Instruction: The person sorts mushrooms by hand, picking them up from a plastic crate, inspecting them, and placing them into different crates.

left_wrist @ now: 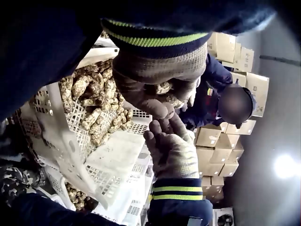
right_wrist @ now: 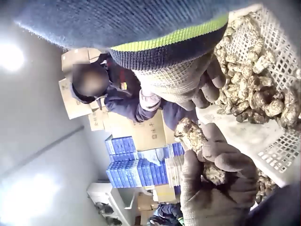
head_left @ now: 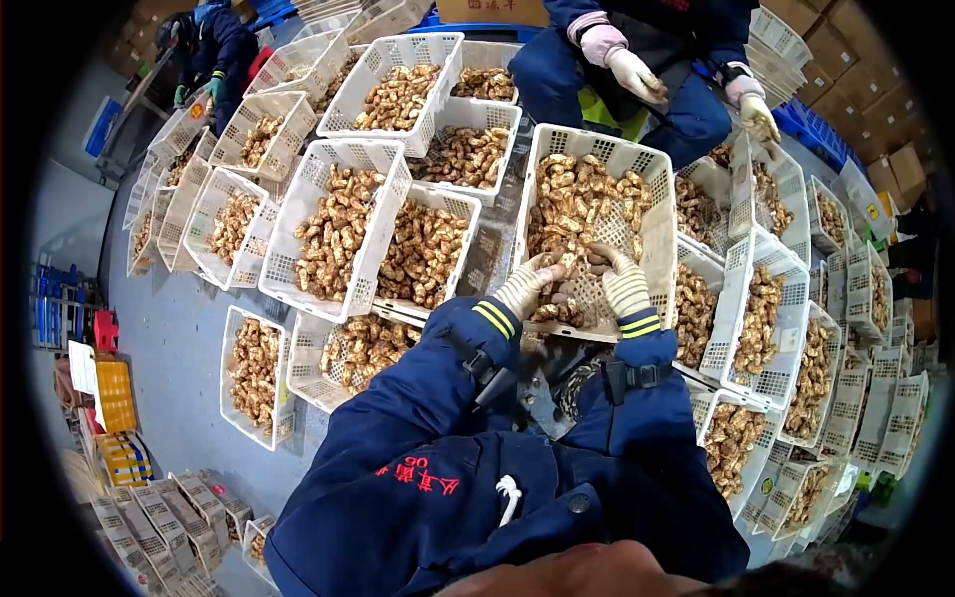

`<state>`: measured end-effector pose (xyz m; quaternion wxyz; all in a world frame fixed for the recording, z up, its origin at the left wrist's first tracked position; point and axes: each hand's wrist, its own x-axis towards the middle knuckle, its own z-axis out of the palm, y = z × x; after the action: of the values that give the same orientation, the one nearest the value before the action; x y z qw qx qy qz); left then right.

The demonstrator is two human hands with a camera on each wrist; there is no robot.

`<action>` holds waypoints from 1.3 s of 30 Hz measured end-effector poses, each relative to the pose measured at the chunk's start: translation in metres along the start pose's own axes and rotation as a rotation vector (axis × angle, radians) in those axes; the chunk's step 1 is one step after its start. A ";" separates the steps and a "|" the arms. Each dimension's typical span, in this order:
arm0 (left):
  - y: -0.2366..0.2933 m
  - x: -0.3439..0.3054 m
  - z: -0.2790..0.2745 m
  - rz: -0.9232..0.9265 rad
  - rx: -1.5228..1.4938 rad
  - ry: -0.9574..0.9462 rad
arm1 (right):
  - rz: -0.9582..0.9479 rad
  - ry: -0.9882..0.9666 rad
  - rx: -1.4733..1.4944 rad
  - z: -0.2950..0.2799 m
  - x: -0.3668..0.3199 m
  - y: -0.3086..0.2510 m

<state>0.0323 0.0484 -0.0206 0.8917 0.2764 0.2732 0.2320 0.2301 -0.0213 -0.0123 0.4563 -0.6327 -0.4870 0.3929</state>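
Note:
Two gloved hands meet over a white crate of brown, knobbly mushroom-like pieces. My left hand grips a pale brown piece between thumb and fingers, with another piece against its palm. Both pieces show partly inside the left hand in the left wrist view. Close by, my right hand has relaxed, slightly bent fingers and nothing visible in it. Its fingertips are beside the left thumb in the left wrist view, where the right hand is below. The gloves have dirty, dark fingers.
Crates of similar pieces surround the central one, including a tall one to the left and another to the right. A person in white gloves sits across; another person bends at the far left. Cardboard boxes are stacked behind.

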 end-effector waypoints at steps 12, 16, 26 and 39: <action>-0.005 0.006 -0.002 0.375 0.818 0.235 | 0.046 0.086 0.113 0.024 -0.004 -0.017; -0.008 0.011 -0.008 0.408 0.984 0.290 | 0.052 0.103 0.073 0.032 -0.007 -0.026; -0.005 0.003 0.001 0.126 0.264 0.082 | 0.132 0.154 0.276 0.028 -0.005 0.001; 0.012 -0.015 0.021 -0.106 -0.001 0.063 | 0.014 0.133 0.248 0.027 -0.002 -0.019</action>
<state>0.0309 0.0410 0.0069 0.8938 0.2536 0.3154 0.1931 0.1994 -0.0162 -0.0013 0.5596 -0.5996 -0.3990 0.4101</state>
